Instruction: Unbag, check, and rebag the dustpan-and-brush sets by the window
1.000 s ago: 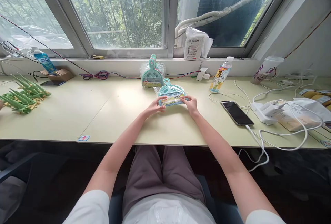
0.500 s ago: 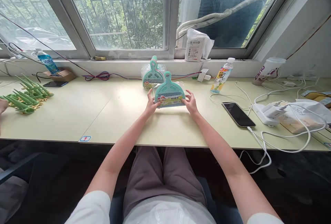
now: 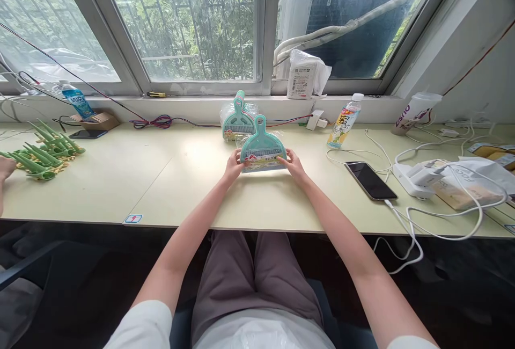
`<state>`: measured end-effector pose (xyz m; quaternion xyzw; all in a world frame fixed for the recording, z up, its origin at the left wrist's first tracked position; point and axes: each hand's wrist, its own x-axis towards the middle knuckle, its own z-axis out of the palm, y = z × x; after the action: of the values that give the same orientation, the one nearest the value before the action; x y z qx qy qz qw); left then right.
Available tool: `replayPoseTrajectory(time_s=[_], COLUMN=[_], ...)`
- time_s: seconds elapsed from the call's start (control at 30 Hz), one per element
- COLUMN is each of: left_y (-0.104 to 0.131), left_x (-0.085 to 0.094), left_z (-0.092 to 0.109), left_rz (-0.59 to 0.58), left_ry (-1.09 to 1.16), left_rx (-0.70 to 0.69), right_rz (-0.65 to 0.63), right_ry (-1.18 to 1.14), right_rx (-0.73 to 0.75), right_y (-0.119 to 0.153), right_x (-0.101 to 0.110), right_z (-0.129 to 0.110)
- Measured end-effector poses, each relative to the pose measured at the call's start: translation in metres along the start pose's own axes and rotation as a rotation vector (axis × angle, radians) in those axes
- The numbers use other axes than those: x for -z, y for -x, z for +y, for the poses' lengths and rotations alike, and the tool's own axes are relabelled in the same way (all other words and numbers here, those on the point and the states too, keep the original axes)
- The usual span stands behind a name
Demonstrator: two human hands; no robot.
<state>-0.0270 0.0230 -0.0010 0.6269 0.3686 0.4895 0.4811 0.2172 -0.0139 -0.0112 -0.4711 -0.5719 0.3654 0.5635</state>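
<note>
Two bottles point(image 3: 345, 122), two phones point(image 3: 370, 181) (one cup point(image 3: 417, 114))

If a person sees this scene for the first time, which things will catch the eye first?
Probably the turquoise dustpan set, held upright by both hands, left and right, with similar sets behind it. Next, the spiky green pieces at the desk's far left, and the black phone with its white cable on the right.

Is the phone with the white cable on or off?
The screen of the phone looks off: it's all dark, with nothing lit up. Whether the phone itself is on, I cannot tell.
</note>
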Motion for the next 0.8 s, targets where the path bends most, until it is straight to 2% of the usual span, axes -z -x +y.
replayPoseTrajectory(time_s=[0.1,0.3,0.4,0.47,0.57,0.67,0.8], left_y=[0.001,0.001,0.0,-0.001,-0.002,-0.003,-0.003], left_x=[0.0,-0.003,-0.004,-0.002,0.005,0.016,0.023], left_z=[-0.001,-0.005,-0.009,-0.011,-0.012,-0.011,-0.011], left_rz=[-0.016,-0.068,-0.066,-0.032,0.085,0.196,0.237], left_ry=[-0.021,-0.06,-0.175,-0.261,-0.301,-0.285,-0.322], left_rx=[-0.013,-0.025,0.001,0.022,0.033,0.055,0.068], right_rz=[-0.007,0.086,0.107,0.16,0.277,0.31,0.368], right_ry=[0.022,-0.007,0.025,0.136,0.44,0.683,0.918], right_rx=[-0.011,-0.066,-0.073,-0.074,-0.099,-0.221,-0.313], right_y=[0.0,-0.004,-0.007,-0.008,-0.014,-0.03,-0.063], right_x=[-0.001,0.002,0.007,0.013,0.032,0.06,0.098], right_z=[0.003,0.012,0.015,0.018,0.026,0.035,0.041])
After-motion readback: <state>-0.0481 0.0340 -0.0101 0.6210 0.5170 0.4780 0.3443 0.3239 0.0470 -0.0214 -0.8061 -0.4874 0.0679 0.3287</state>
